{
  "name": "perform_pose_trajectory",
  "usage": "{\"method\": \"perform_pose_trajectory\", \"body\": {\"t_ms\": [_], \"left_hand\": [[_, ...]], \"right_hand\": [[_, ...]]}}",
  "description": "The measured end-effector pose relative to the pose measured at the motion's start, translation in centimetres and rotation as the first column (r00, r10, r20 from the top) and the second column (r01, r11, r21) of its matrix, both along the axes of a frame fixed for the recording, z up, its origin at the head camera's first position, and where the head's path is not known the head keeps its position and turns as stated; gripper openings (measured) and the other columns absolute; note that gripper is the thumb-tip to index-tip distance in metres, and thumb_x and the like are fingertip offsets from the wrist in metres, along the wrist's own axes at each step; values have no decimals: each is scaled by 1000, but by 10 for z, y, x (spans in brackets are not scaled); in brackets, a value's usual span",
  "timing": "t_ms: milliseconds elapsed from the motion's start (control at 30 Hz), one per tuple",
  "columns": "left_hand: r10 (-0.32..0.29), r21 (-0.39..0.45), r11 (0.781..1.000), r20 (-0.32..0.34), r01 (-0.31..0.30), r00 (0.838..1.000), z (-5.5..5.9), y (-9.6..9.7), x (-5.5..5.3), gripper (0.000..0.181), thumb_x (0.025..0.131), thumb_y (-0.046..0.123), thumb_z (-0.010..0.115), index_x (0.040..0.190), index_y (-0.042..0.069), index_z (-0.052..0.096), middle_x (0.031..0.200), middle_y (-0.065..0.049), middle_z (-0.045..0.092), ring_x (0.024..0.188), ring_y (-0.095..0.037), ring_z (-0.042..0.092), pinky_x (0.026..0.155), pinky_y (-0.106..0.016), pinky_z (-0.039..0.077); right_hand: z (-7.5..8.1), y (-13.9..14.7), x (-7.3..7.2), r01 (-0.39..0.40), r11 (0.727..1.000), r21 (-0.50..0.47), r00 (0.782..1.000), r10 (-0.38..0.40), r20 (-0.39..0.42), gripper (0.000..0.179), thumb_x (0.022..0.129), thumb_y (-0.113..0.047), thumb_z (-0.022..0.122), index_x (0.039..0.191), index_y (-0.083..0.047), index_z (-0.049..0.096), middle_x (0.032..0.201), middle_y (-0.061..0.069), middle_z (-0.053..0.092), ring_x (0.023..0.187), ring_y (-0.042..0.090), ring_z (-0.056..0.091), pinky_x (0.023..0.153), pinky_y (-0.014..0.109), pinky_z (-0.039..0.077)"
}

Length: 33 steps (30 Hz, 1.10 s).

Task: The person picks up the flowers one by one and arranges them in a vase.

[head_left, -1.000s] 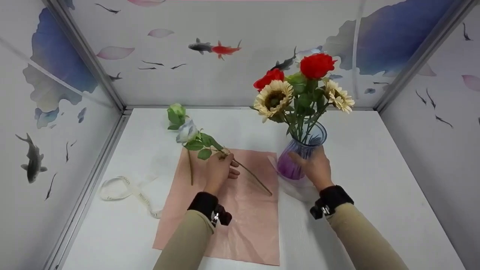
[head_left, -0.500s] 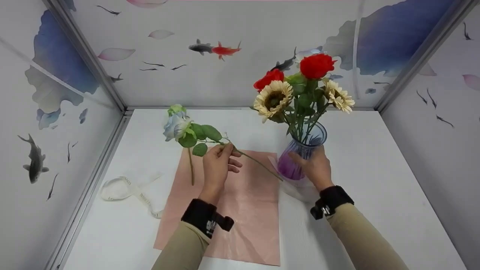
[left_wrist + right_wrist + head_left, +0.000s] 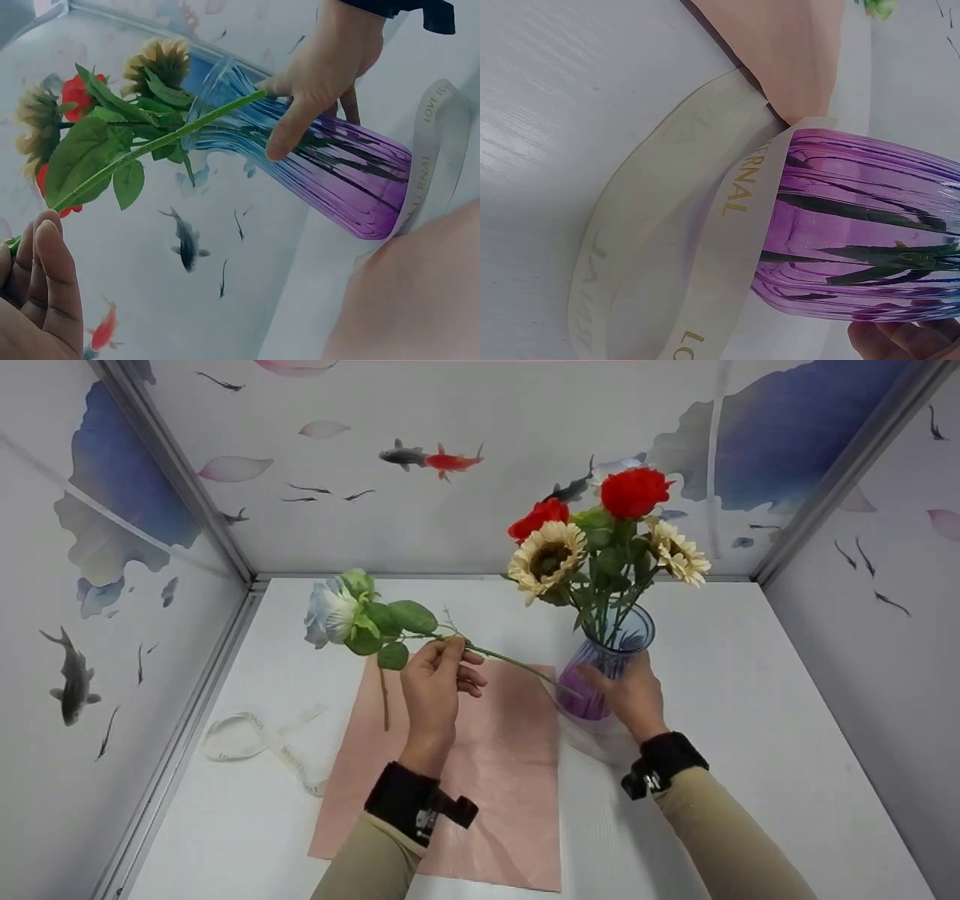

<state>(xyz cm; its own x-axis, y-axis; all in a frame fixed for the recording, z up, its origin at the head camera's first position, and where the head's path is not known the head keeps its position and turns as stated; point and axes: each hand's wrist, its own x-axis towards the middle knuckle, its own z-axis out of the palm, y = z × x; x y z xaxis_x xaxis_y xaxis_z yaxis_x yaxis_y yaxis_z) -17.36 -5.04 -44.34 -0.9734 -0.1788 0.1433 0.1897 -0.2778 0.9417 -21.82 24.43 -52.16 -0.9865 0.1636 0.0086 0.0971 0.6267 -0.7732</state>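
My left hand [image 3: 435,697] pinches the green stem [image 3: 150,146] of a pale blue artificial rose [image 3: 330,613] between thumb and fingers. The bloom points left. Its lower stem reaches right, and its end overlaps the vase in the head view; whether they touch I cannot tell. My right hand [image 3: 637,697] grips the ribbed blue-to-purple glass vase [image 3: 585,709] around its side, thumb in front. Inside it stand red roses [image 3: 636,493] and cream sunflowers [image 3: 549,559], their stems visible through the glass. In the right wrist view only some fingertips [image 3: 904,341] show below the vase.
Pink wrapping paper [image 3: 502,780] lies mid-table. A green rose [image 3: 358,583] is partly hidden behind the blue one, its stem lying over the paper. White lettered ribbon [image 3: 727,225] curls by the vase base; another stretch of ribbon [image 3: 285,750] lies left. Printed panels enclose the table.
My left hand has lifted the blue rose up from over the paper. The bloom has swung left and the stem's end right, toward the vase. My right hand and the vase have stayed put.
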Motion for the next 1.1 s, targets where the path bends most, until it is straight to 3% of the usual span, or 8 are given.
{"method": "perform_pose_trajectory", "body": {"t_ms": [200, 367, 767, 933, 1100], "left_hand": [[9, 59, 998, -52, -6, 999, 11, 9, 2, 29, 103, 29, 64, 106, 0, 67, 85, -17, 70, 57, -21, 66, 52, -35, 56], [23, 57, 998, -98, -18, 995, 22, 20, 2, 28, 103, 29, 64, 104, 1, 68, 84, -15, 70, 56, -21, 65, 52, -37, 56], [69, 40, 997, -131, -64, 989, 35, 46, -6, 26, 101, 24, 66, 92, 1, 73, 78, -12, 72, 49, -20, 65, 47, -42, 56], [92, 63, 994, -130, -84, 987, 40, 48, -5, 26, 102, 21, 66, 94, -3, 73, 76, -12, 71, 49, -19, 64, 45, -37, 55], [114, 33, 993, -172, -110, 979, 44, 49, -5, 25, 102, 23, 66, 93, 0, 73, 75, -12, 70, 50, -20, 64, 46, -40, 55]], "right_hand": [[0, 0, 0, 12, 999, 36, 1000, -12, -14, 106, 84, -66, 74, 154, 0, 27, 148, 29, 49, 134, 48, 50, 110, 60, 40], [-1, 1, 0, 22, 998, 55, 999, -20, -25, 97, 88, -55, 76, 152, 1, 28, 146, 30, 51, 132, 49, 52, 108, 60, 42], [-1, -1, 1, 31, 999, 18, 999, -31, 14, 110, 83, -68, 73, 153, 3, 26, 151, 31, 45, 137, 49, 46, 112, 59, 38], [-1, -2, 1, 22, 1000, 15, 999, -22, 31, 113, 82, -71, 72, 154, 3, 25, 151, 32, 44, 138, 50, 45, 112, 59, 37], [-2, 0, 1, 25, 1000, 12, 1000, -25, 16, 112, 82, -71, 72, 152, 3, 27, 149, 33, 45, 136, 50, 47, 111, 60, 39]]}}
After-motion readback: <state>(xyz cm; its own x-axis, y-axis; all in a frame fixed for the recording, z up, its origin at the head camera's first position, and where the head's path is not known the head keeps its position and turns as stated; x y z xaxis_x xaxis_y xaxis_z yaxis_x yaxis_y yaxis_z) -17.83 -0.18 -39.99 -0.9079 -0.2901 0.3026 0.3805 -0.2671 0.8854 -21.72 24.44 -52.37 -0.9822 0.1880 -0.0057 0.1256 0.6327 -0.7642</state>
